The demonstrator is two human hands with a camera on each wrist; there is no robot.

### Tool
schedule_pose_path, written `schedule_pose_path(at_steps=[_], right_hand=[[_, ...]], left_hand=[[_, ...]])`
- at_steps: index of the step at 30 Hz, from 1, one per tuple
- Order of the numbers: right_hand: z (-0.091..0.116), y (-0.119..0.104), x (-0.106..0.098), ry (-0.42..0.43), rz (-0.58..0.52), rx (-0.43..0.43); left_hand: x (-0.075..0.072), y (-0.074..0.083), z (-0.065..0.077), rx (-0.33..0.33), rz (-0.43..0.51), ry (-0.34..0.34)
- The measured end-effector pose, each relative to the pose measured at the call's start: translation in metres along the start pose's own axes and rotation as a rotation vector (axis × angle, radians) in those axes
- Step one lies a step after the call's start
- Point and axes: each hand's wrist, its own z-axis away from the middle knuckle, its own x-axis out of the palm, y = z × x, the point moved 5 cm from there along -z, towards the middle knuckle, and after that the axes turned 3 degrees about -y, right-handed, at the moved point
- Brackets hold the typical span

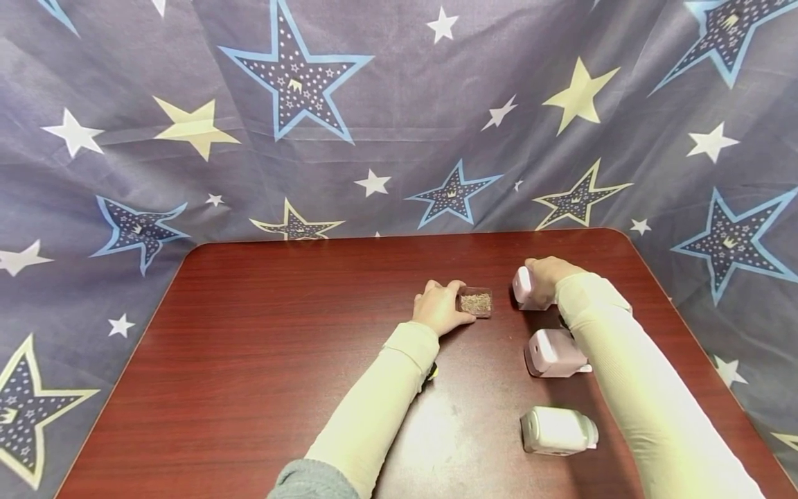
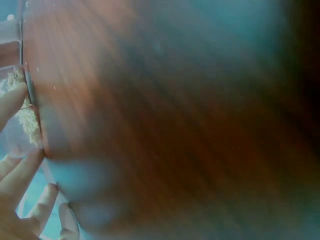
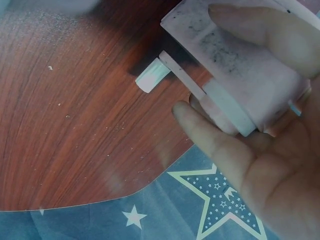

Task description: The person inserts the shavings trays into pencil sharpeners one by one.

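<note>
My left hand (image 1: 439, 308) grips the near and far sides of a small clear box (image 1: 489, 312) between thumb and fingers. Dry, straw-coloured bits (image 1: 476, 303) fill it, and they also show between the fingers in the left wrist view. To the right, my right hand (image 1: 548, 277) holds a pink plastic container (image 1: 525, 285) near the table's far right. Dark specks mark that container's side in the right wrist view, where the thumb lies across it (image 3: 225, 55). A pale collar (image 3: 230, 107) and a thin pink strip with a white end piece (image 3: 152, 75) stick out from it.
A second pink container (image 1: 555, 352) lies closer in, beside my right forearm. Nearer still, a whitish-green container (image 1: 557, 430) rests on its side. The red-brown wooden table (image 1: 280, 346) meets a star-patterned cloth (image 1: 399, 125) at the back and sides.
</note>
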Motion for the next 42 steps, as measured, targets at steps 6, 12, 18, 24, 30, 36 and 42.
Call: schedule_pose_path(at_steps=[6, 12, 18, 24, 30, 36, 42], right_hand=[[-0.001, -0.001, 0.001, -0.016, -0.003, -0.001], [0.0, -0.002, 0.002, -0.012, -0.011, 0.01], [0.002, -0.001, 0.0, -0.005, -0.028, 0.019], [0.003, 0.0, 0.0, -0.012, -0.032, 0.016], [0.002, -0.001, -0.001, -0.007, -0.021, 0.009], [0.004, -0.001, -0.003, -0.015, -0.028, 0.038], [0.003, 0.001, -0.001, -0.01, -0.028, 0.042]], left_hand=[[0.002, 0.006, -0.002, -0.021, 0.03, -0.005], [0.006, 0.012, -0.004, -0.035, 0.031, -0.017], [0.008, 0.019, -0.007, -0.039, 0.026, -0.001], [0.012, 0.027, -0.012, -0.044, 0.014, 0.003], [0.014, 0.033, -0.015, -0.055, 0.011, -0.002], [0.011, 0.039, -0.015, -0.054, 0.025, 0.002], [0.016, 0.041, -0.02, -0.057, 0.037, -0.002]])
